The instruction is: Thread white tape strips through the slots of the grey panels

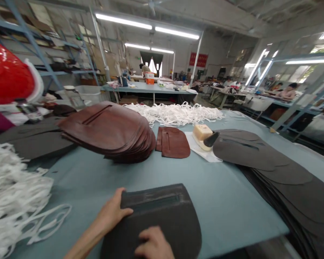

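A dark grey leather-like panel [172, 223] with rounded corners and a long slot near its far edge lies on the table in front of me. My left hand [112, 212] grips its left edge, thumb on top and the other fingers at the far left corner. Over the near middle of the panel is my right hand [154, 244], fingers bent and blurred by motion. Whether it holds anything is hidden.
Brown slotted panels [110, 126] are stacked behind, beside smaller brown pieces [175, 142]. A yellowish block [202, 132] and dark cone-shaped object [211, 139] sit on white paper. More grey panels [272, 158] fan out right. White strips [21, 201] heap left and at the back [175, 113].
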A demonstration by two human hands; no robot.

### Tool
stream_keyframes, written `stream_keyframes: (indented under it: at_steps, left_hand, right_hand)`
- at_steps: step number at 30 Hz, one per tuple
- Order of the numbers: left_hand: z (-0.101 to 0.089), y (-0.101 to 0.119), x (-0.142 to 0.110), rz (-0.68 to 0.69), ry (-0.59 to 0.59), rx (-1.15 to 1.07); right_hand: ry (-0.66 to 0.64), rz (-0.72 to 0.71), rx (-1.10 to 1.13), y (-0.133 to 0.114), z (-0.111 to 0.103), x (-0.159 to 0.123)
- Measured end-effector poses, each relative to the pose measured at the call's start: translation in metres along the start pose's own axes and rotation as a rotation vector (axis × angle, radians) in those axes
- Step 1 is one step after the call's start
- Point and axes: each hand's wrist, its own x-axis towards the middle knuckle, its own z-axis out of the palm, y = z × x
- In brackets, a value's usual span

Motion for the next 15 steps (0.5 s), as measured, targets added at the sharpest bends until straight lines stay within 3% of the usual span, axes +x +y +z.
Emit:
stream_keyframes:
  at_steps: [2, 3, 5, 7, 11, 15]
  left_hand:
    - [-0.016, -0.014, -0.016, -0.091, -0.024, -0.174]
    - [-0.023, -0.017, -0.024, -0.127, -0.016, -0.265]
    - [-0.032, -0.018, -0.040, -0.182, 0.008, -0.463]
    - [-0.035, -0.013, -0.053, -0.222, 0.025, -0.646]
    - [-0.038, -0.010, -0.069, -0.283, 0.005, -0.857]
    - [-0.047, -0.016, -0.077, -0.371, -0.173, -1.041]
  right_hand:
    - [-0.141, 0.130, -0.107, 0.030, -0.044, 0.029]
    - [-0.108, 0.199, -0.192, 0.048, -0.060, 0.043]
    - [-0.068, 0.301, -0.259, 0.079, -0.075, 0.062]
    - [-0.128, 0.391, -0.168, 0.098, -0.075, 0.071]
    - [-0.263, 0.699, 0.191, 0.098, -0.071, 0.083]
    - [-0.539, 0.953, 0.677, 0.083, -0.079, 0.108]
